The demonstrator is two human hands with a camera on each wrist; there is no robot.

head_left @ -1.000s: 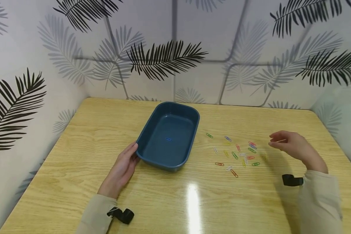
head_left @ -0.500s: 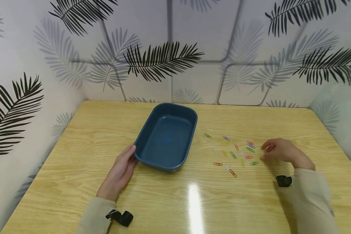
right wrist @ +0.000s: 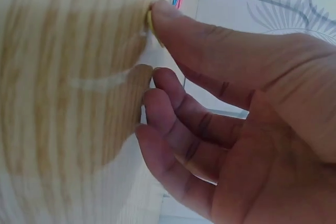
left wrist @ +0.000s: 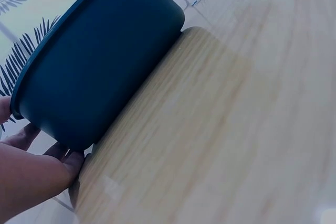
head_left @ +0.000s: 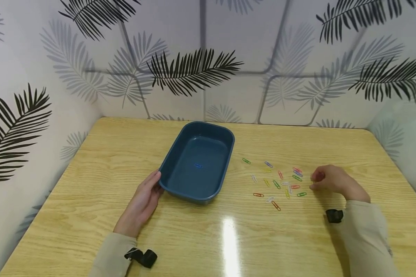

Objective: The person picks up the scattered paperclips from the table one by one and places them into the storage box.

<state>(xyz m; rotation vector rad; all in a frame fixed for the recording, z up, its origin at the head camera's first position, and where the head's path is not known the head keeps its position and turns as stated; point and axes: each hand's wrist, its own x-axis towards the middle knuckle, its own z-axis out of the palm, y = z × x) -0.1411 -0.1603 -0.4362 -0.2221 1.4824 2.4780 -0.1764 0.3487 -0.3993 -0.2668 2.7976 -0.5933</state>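
Note:
A dark blue plastic bin [head_left: 197, 181] stands on the wooden table, with one blue paper clip [head_left: 198, 166] lying on its floor. My left hand [head_left: 142, 204] grips its near left corner, thumb at the rim and fingers under the side, as the left wrist view shows the bin wall [left wrist: 100, 61] above the fingers [left wrist: 68, 163]. To the right of the scattered clips, my right hand [head_left: 338, 182] is low at the table. In the right wrist view a yellow paper clip [right wrist: 150, 20] shows at the thumb tip, pinched there; the index finger is mostly hidden behind the thumb.
Several coloured paper clips, among them a green one [head_left: 246, 161], a red one [head_left: 275, 206] and a purple one [head_left: 268, 164], lie spread between bin and right hand. A leaf-patterned wall covering [head_left: 235, 96] rises behind the table's far edge.
My right hand has come down and left onto the yellow paper clip at the right of the scatter, its fingers closing together. The left hand stays at the bin.

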